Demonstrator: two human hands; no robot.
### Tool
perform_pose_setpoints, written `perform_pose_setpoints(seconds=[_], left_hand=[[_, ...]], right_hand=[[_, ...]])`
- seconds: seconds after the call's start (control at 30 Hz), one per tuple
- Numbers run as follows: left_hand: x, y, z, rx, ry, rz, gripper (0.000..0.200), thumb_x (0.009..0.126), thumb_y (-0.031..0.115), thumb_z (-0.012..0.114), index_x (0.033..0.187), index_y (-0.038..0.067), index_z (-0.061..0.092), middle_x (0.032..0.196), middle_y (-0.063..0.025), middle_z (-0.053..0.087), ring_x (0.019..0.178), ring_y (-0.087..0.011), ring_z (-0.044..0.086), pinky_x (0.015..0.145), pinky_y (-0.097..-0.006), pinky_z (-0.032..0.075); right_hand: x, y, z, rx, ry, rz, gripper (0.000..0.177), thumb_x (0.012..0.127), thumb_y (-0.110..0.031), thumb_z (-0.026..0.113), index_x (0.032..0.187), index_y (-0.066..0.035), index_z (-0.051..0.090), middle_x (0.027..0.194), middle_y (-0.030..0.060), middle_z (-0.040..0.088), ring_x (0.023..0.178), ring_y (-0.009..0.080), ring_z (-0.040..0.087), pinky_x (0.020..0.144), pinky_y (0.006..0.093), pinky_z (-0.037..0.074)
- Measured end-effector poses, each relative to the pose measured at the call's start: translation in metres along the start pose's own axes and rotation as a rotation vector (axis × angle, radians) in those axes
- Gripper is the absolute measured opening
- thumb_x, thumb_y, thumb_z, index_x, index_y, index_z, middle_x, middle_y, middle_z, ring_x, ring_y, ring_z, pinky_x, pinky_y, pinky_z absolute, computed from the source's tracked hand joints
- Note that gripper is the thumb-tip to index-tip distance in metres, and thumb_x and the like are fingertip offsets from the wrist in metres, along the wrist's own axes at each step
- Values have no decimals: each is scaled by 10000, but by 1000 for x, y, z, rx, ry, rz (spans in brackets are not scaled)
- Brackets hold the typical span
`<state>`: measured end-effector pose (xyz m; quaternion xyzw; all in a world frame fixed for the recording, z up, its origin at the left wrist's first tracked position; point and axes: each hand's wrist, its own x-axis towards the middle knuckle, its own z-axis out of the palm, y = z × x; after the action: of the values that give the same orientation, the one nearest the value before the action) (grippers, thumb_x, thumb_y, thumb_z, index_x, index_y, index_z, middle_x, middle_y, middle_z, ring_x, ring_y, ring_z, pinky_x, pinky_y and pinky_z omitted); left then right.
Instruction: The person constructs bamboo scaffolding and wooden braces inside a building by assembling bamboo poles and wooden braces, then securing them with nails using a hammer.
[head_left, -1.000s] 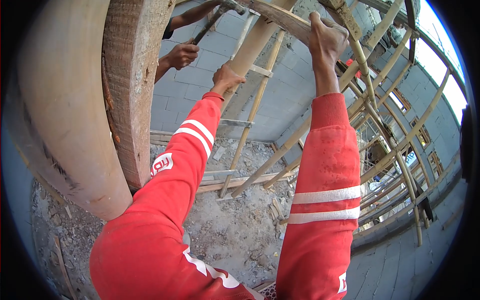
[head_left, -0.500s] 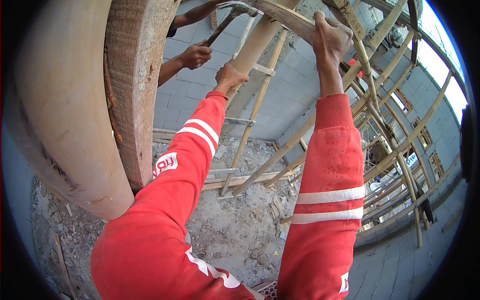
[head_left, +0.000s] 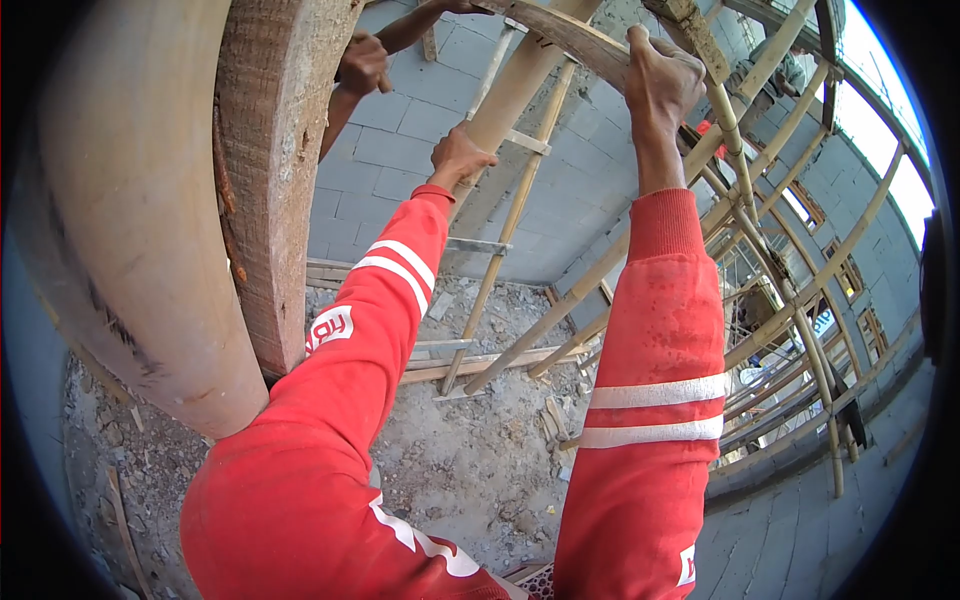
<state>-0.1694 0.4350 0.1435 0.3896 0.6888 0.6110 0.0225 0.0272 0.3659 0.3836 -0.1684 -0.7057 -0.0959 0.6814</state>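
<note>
My left hand is wrapped around a thick bamboo pole that slants up through the middle of the view. Higher up on the right, my right hand grips the end of a wooden board. The board crosses the pole near the top edge. At upper left, a co-worker's fist is closed beside the timber post, with only the butt of a handle showing; the hammer's head is hidden. Another hand of that person touches the board's far end, partly cut off by the frame.
Close on my left stand a rough timber post and a thick, smooth round pole. Bamboo scaffolding fills the right side. Below lies rubble-strewn ground, with a grey block wall behind. Another person sits at upper right.
The co-worker's hammer has swung up and left, from near the board to behind the timber post. My two hands keep their grips in the same places.
</note>
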Motion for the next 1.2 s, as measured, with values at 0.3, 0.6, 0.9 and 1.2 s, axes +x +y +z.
perform_pose_setpoints(seconds=[0.3,0.6,0.9,1.2], left_hand=[[-1,1,-1,-5,-10,-23,809,557,344,888,1280,141,586,1168,-137,704,1090,-344,670,941,-428,538],[-1,-4,0,-31,3,9,809,555,349,892,1261,109,581,1156,-151,702,1079,-346,673,932,-427,544],[-127,-6,-19,-55,290,-72,610,663,236,841,1197,92,583,1073,-95,707,1016,-297,677,891,-428,521],[-393,24,-121,-313,-443,147,262,756,57,780,981,20,650,909,-92,710,843,-174,707,771,-287,568]], right_hand=[[1,-1,0,-12,-13,7,406,765,-405,613,890,-74,811,773,197,738,760,358,719,921,398,514],[-5,-7,-1,6,-14,46,393,792,-376,599,910,-64,807,825,239,731,819,377,724,923,427,519],[22,7,-2,-280,-610,77,491,865,-466,621,1046,-33,764,1048,217,727,980,399,701,899,463,530],[22,-31,-6,-619,-882,-166,600,707,-534,771,950,12,717,917,209,737,870,354,729,765,470,574]])
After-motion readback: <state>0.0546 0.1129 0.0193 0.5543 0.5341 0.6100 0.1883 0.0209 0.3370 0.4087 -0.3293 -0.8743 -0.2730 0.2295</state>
